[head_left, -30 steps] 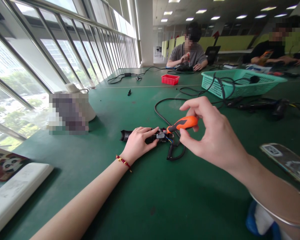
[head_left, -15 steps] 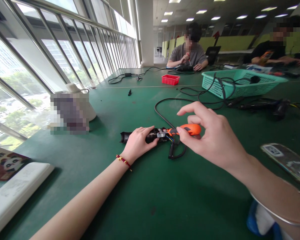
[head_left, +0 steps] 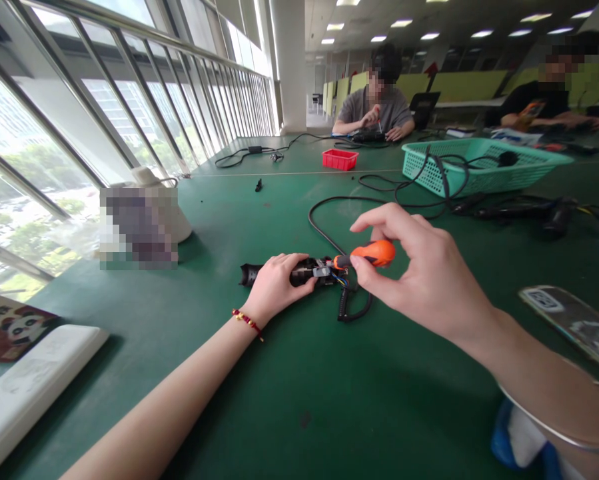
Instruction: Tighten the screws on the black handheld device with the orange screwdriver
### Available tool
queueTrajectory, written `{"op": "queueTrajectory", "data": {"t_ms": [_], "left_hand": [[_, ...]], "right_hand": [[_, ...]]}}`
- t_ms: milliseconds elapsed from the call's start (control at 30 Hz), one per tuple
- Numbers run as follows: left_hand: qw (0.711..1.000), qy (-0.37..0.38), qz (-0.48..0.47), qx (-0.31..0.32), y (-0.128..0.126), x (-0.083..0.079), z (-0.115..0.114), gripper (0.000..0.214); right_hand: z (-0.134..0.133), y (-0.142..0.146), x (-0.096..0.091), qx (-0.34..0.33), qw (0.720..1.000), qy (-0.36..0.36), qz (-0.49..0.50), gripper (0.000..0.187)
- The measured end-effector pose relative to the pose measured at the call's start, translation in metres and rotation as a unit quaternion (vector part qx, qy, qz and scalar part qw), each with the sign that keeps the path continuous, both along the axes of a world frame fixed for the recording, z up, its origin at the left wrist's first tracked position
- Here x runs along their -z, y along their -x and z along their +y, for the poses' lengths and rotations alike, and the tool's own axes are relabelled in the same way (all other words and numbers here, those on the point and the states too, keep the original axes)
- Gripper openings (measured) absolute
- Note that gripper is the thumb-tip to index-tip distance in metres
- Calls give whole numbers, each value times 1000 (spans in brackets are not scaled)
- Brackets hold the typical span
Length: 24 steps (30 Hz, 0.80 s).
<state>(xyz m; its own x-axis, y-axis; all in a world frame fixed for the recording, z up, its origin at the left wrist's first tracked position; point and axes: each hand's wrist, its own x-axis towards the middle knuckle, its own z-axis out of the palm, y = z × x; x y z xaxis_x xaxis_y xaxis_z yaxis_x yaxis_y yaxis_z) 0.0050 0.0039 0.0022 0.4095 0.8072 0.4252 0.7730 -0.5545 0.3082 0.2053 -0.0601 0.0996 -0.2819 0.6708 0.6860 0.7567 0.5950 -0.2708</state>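
Note:
My left hand [head_left: 274, 285] is closed over a black cylindrical device [head_left: 299, 272] lying on the green table [head_left: 289, 393], pinning it down. The device's right end is open, with coloured wires and a black power cord [head_left: 324, 220] coming out. My right hand [head_left: 424, 273] pinches an orange-handled screwdriver [head_left: 369, 254] between thumb and fingers, index finger stretched above it. The screwdriver's tip rests at the device's open end, beside my left fingertips.
A teal basket [head_left: 479, 167] with cables and a small red tray [head_left: 340, 159] stand further back. Black tools and cords lie at right. A phone [head_left: 574, 327] sits near my right forearm, a white box [head_left: 29, 380] at left. Two people work at the far end.
The screwdriver dropped from a raised tilt to nearly level at the device's open end, then shifted slightly left. My left hand has stayed on the device.

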Motion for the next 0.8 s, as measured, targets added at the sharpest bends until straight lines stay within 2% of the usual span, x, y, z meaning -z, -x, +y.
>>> {"op": "queueTrajectory", "data": {"t_ms": [100, 267, 400, 567, 733, 800], "left_hand": [[1000, -2, 0, 5, 0, -1, 0, 37], [1000, -4, -3, 4, 0, -1, -1, 36], [1000, 0, 0, 7, 0, -1, -1, 38], [1000, 1, -4, 5, 0, -1, -1, 38], [1000, 7, -1, 9, 0, -2, -1, 38], [1000, 10, -3, 8, 0, -2, -1, 38]], "right_hand": [[0, 0, 0, -1, 1000, -1, -8, 9], [0, 0, 1, -36, 999, -9, 30, 27], [1, -1, 2, -6, 1000, -10, 6, 14], [1, -1, 3, -27, 999, -8, 37, 29], [0, 0, 3, -8, 1000, 2, 3, 15], [-1, 0, 2, -11, 1000, 14, 20, 21]]}}
